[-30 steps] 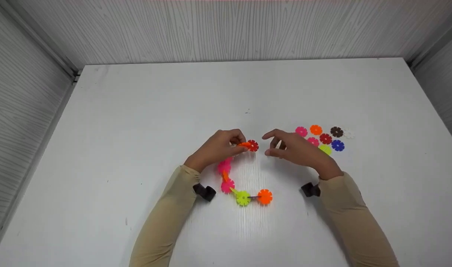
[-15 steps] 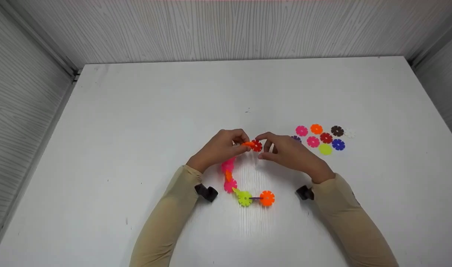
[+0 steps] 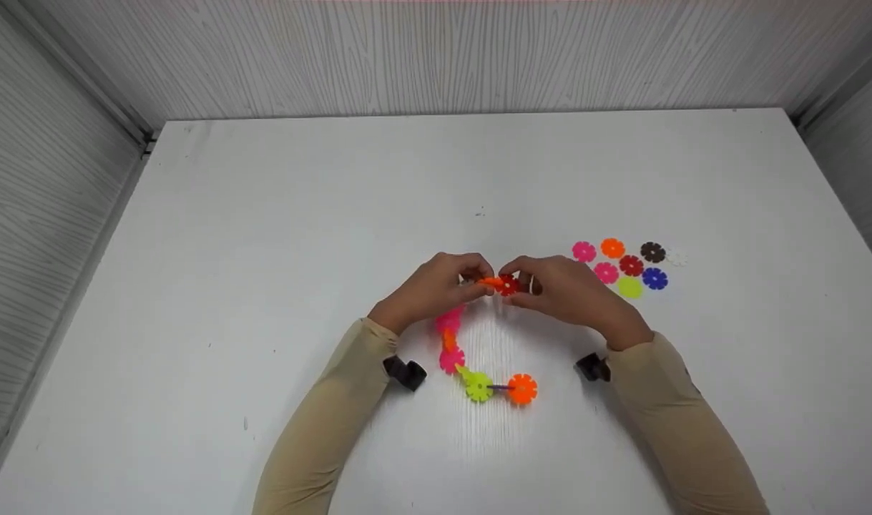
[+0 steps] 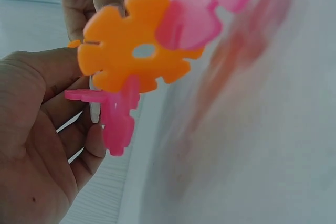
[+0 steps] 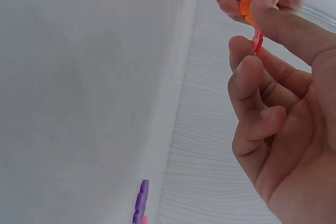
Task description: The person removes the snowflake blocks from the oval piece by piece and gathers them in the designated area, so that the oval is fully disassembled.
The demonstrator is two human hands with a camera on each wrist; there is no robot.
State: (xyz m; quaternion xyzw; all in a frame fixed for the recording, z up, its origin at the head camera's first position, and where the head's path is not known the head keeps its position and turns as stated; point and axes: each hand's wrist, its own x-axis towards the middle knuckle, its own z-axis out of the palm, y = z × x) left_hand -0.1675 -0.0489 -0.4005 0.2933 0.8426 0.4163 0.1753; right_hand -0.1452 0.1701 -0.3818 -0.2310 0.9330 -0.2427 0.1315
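From here I see the left hand point(image 3: 439, 290) pinching the chain's point(image 3: 451, 359) orange disc point(image 3: 488, 282), the right hand point(image 3: 568, 293) its red disc point(image 3: 508, 286).

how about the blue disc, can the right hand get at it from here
Probably yes: the blue disc lies uncovered near the right hand, though its fingers would first need to release the red disc between them.
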